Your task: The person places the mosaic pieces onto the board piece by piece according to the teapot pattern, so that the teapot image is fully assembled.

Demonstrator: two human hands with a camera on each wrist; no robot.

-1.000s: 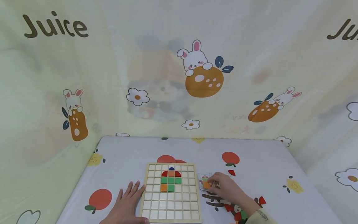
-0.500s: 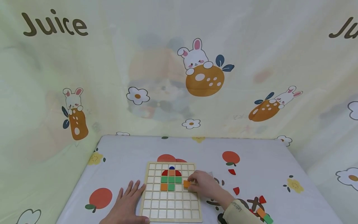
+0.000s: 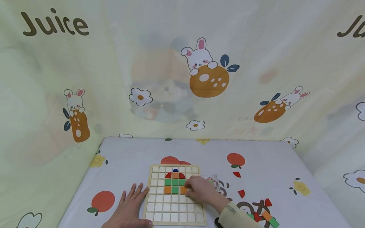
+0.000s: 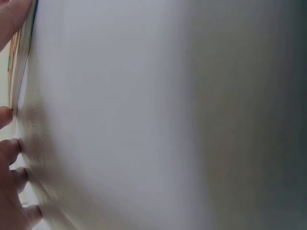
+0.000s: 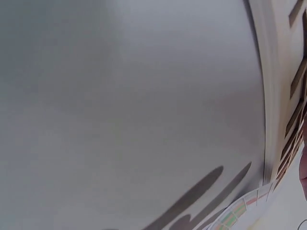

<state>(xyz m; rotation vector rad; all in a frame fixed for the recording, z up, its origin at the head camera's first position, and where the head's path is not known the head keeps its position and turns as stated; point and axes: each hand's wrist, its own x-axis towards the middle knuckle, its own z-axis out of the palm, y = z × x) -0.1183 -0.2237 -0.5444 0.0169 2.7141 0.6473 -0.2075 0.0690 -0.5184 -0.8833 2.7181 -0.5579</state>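
A wooden grid board [image 3: 170, 208] lies on the table, with colored tiles in its upper middle cells. A dark blue piece [image 3: 175, 170] tops the pattern, above red pieces flanking an orange square, then a row of green squares [image 3: 175, 182]. Below that, an orange square and a green square sit side by side. My right hand [image 3: 203, 190] pinches an orange square tile [image 3: 183, 190] over the cell right of that green square. My left hand [image 3: 128, 207] lies spread along the board's left edge, its thumb at the near left corner.
A small pattern card [image 3: 214, 181] lies just right of the board, partly behind the right hand. Loose red, orange and green pieces [image 3: 267, 216] are grouped at the right front. Two red pieces [image 3: 241, 193] lie farther back. Printed fabric hangs behind the table.
My right hand has carried the orange tile left, from over the card across the board's right edge to beside the green square. My left hand has stayed in place.
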